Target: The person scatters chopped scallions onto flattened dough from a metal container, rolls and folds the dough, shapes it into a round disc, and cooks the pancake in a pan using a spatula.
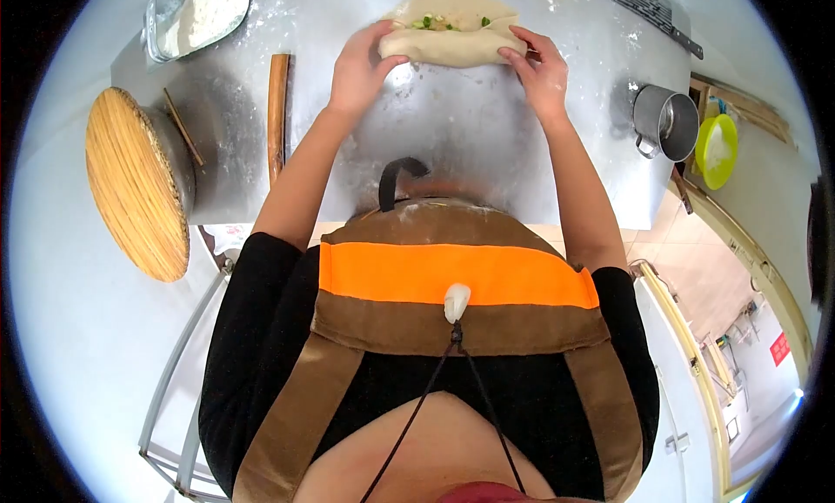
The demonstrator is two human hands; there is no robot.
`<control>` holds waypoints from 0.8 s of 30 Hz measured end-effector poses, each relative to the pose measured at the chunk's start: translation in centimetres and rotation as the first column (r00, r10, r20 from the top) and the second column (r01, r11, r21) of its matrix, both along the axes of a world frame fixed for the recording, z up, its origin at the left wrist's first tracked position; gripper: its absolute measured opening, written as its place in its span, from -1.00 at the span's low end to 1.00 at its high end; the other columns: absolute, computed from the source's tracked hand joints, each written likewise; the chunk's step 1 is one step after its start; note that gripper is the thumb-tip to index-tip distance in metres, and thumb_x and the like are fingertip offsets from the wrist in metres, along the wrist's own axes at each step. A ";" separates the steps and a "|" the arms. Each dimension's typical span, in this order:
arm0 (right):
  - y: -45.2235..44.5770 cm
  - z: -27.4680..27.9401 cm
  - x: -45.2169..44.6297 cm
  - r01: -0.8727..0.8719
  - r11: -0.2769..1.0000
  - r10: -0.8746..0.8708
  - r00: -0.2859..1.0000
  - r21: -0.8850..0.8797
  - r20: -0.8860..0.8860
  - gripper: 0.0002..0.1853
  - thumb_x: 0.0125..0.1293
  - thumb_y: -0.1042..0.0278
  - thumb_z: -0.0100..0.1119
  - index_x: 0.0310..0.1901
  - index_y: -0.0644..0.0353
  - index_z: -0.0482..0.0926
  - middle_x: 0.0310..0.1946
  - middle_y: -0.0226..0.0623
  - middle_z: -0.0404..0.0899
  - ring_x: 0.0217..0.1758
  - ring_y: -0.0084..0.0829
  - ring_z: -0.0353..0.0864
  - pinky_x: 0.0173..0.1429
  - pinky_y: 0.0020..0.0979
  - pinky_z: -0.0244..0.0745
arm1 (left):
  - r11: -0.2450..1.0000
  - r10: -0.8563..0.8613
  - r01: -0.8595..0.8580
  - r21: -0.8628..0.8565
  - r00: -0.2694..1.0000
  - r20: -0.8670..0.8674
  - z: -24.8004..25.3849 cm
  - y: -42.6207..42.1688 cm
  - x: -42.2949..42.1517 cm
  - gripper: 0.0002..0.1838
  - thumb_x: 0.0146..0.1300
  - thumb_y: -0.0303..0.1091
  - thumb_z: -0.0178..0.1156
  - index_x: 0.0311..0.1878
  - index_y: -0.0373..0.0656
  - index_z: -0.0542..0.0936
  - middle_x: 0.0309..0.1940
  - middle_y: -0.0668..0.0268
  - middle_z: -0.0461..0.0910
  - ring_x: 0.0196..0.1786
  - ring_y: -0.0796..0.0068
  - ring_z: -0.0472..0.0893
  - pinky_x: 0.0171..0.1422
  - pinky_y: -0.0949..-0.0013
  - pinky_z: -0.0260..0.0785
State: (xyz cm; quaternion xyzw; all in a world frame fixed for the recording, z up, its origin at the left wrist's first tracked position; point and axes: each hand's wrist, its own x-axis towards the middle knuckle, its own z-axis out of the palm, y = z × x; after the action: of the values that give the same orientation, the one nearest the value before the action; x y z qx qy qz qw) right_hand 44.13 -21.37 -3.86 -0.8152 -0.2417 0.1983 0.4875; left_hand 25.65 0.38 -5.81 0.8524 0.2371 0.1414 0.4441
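A sheet of pale dough (452, 49) lies at the far side of the metal table, its near edge folded over into a thick roll. Chopped green bits (428, 22) show along the fold, with flat dough beyond them. My left hand (361, 66) grips the roll's left end, thumb on the near side and fingers over the top. At the right end, my right hand (541, 73) holds the roll the same way, thumb and fingers curled round it.
Flour fills a clear container (204, 18) at the back left. A wooden rolling pin (277, 112), a thin stick (183, 126) and a round wooden lid (137, 186) are at the left. At the right are a black slotted blade (639, 6), a metal mug (668, 122) and a yellow-green bowl (717, 152).
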 end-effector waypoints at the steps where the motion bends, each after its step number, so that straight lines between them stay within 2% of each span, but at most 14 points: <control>1: -0.3 -0.2 -0.3 -0.001 1.000 0.001 1.000 0.001 0.001 -0.66 0.21 0.33 0.35 0.05 0.05 0.66 0.05 -0.32 0.52 -0.26 -0.53 0.50 -0.09 -0.50 0.52 | 0.986 0.086 -0.086 -0.140 0.996 -0.008 0.1 0.0 -0.1 -0.47 0.03 -0.23 0.44 0.12 -0.02 0.60 0.07 0.23 0.53 0.15 0.22 0.50 0.20 0.28 0.39; 2: -1.0 -0.7 -0.6 -0.002 1.000 0.002 0.996 -0.003 0.093 -0.65 0.20 0.36 0.36 0.05 0.06 0.66 0.04 -0.33 0.53 -0.28 -0.54 0.49 -0.10 -0.51 0.52 | 0.987 0.087 -0.087 -0.138 0.996 -0.005 0.0 -0.1 -0.4 -0.47 0.03 -0.23 0.44 0.12 -0.02 0.60 0.07 0.23 0.53 0.15 0.22 0.50 0.20 0.28 0.39; 4: -1.2 -1.5 -0.8 -0.003 1.000 0.003 0.981 -0.001 0.194 -0.64 0.19 0.38 0.36 0.05 0.07 0.66 0.03 -0.34 0.54 -0.29 -0.55 0.48 -0.11 -0.52 0.52 | 0.980 0.071 -0.091 0.180 0.991 0.114 -0.6 -0.4 -0.8 -0.51 0.04 -0.27 0.43 0.10 -0.09 0.61 0.02 0.21 0.58 0.13 0.23 0.53 0.18 0.31 0.41; 6: -0.9 -1.9 -1.8 0.100 0.994 -0.102 0.994 0.039 0.048 -0.65 0.14 0.39 0.38 0.01 0.06 0.68 0.00 -0.31 0.60 -0.25 -0.46 0.59 -0.12 -0.48 0.53 | 0.996 0.050 -0.059 0.067 0.990 0.130 -1.1 -0.7 -0.7 -0.54 0.12 -0.38 0.40 0.13 -0.11 0.60 0.03 0.19 0.58 0.03 0.33 0.56 0.19 0.38 0.40; 8: -0.7 -0.9 -1.8 0.077 0.997 -0.078 0.997 0.031 0.018 -0.62 0.18 0.48 0.34 0.07 0.08 0.65 -0.01 -0.37 0.57 -0.24 -0.58 0.47 -0.06 -0.52 0.51 | 0.996 -0.005 -0.004 0.086 0.994 0.107 -1.0 -1.1 -0.5 -0.53 0.11 -0.39 0.40 0.13 -0.11 0.60 0.04 0.20 0.57 0.04 0.32 0.55 0.18 0.36 0.41; 10: -0.8 0.0 -1.3 0.007 0.999 -0.005 0.999 -0.036 0.036 -0.67 0.18 0.44 0.34 0.01 0.07 0.67 0.01 -0.28 0.59 -0.22 -0.50 0.59 -0.11 -0.48 0.54 | 0.999 0.017 -0.022 0.046 0.993 0.113 0.6 -1.1 -0.1 -0.59 0.07 -0.35 0.41 0.04 -0.13 0.64 -0.02 0.20 0.60 0.04 0.22 0.55 0.18 0.31 0.41; 12: -0.9 -0.4 -0.4 0.114 0.992 -0.115 0.993 0.053 0.023 -0.69 0.17 0.39 0.35 -0.01 0.10 0.68 -0.06 -0.27 0.63 -0.23 -0.48 0.61 -0.12 -0.47 0.54 | 0.997 0.072 -0.076 0.016 0.984 0.165 1.1 -0.4 0.0 -0.69 0.17 -0.37 0.33 0.00 -0.13 0.66 -0.06 0.20 0.60 0.01 0.23 0.54 0.16 0.29 0.40; 13: -0.9 -0.7 0.1 0.219 0.966 -0.220 0.975 0.138 -0.006 -0.70 0.17 0.33 0.36 -0.03 0.12 0.68 -0.12 -0.26 0.66 -0.24 -0.47 0.63 -0.13 -0.46 0.54 | 0.958 0.283 -0.269 -0.102 0.944 0.167 1.0 -0.1 0.3 -0.73 0.23 -0.27 0.29 -0.03 -0.12 0.68 -0.09 0.15 0.64 -0.02 0.38 0.60 0.02 0.39 0.45; 14: -0.9 -1.1 1.1 0.218 0.966 -0.219 0.976 0.137 -0.006 -0.70 0.17 0.33 0.36 -0.03 0.12 0.68 -0.12 -0.26 0.66 -0.24 -0.47 0.63 -0.13 -0.46 0.54 | 0.957 0.284 -0.270 -0.103 0.944 0.167 1.0 0.6 0.7 -0.73 0.23 -0.27 0.29 -0.03 -0.12 0.68 -0.09 0.15 0.64 -0.02 0.38 0.60 0.02 0.39 0.45; 16: -0.1 -1.7 3.4 0.198 0.931 -0.177 0.979 -0.308 0.097 -0.64 0.11 0.17 0.40 -0.08 0.13 0.69 -0.28 -0.26 0.70 -0.27 -0.40 0.67 -0.15 -0.41 0.55 | 0.941 0.326 -0.338 0.023 0.885 -0.332 1.7 2.5 1.8 -0.67 0.18 -0.15 0.34 -0.07 -0.13 0.68 -0.25 0.18 0.69 -0.19 0.38 0.66 -0.10 0.40 0.48; 17: 0.6 -1.9 4.0 0.205 0.901 -0.175 0.978 -0.383 0.111 -0.62 0.04 0.07 0.42 -0.14 0.09 0.71 -0.39 -0.30 0.71 -0.29 -0.34 0.69 -0.15 -0.37 0.55 | 0.941 0.336 -0.306 0.147 0.897 -0.287 -1.4 3.3 1.8 -0.64 0.11 -0.09 0.39 -0.15 -0.16 0.69 -0.40 0.25 0.71 -0.35 0.38 0.68 -0.18 0.39 0.50; 18: 1.5 -1.5 4.5 0.205 0.902 -0.175 0.978 -0.379 0.114 -0.62 0.04 0.07 0.42 -0.14 0.09 0.71 -0.39 -0.30 0.71 -0.29 -0.34 0.69 -0.15 -0.37 0.55 | 0.940 0.338 -0.307 0.150 0.898 -0.282 -1.0 3.4 2.3 -0.64 0.11 -0.09 0.39 -0.15 -0.16 0.69 -0.40 0.25 0.71 -0.35 0.38 0.68 -0.18 0.39 0.50; 20: 2.9 -0.8 4.9 0.088 0.865 -0.065 0.996 -0.494 0.063 -0.69 0.04 0.11 0.41 -0.20 0.07 0.72 -0.36 -0.32 0.72 -0.28 -0.34 0.69 -0.14 -0.36 0.55 | 0.960 0.267 -0.280 0.024 0.883 -0.386 -0.5 3.2 3.4 -0.71 0.01 -0.09 0.41 -0.30 -0.08 0.72 -0.39 0.29 0.72 -0.29 0.30 0.68 -0.15 0.31 0.50; 24: 3.9 -1.4 5.1 0.040 0.903 -0.018 0.998 -0.427 0.055 -0.74 0.03 0.15 0.41 -0.26 0.06 0.72 -0.34 -0.36 0.72 -0.27 -0.35 0.69 -0.13 -0.37 0.56 | 0.952 0.288 -0.304 0.017 0.880 -0.377 -0.3 2.7 4.4 -0.76 0.02 -0.16 0.40 -0.29 -0.06 0.71 -0.38 0.33 0.72 -0.32 0.33 0.69 -0.17 0.33 0.51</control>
State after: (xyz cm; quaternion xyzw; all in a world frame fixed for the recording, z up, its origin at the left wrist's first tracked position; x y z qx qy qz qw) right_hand 49.24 -17.50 -5.26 -0.9105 -0.1923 0.2189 0.2935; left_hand 30.04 3.12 -6.10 0.8077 0.4480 0.0371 0.3816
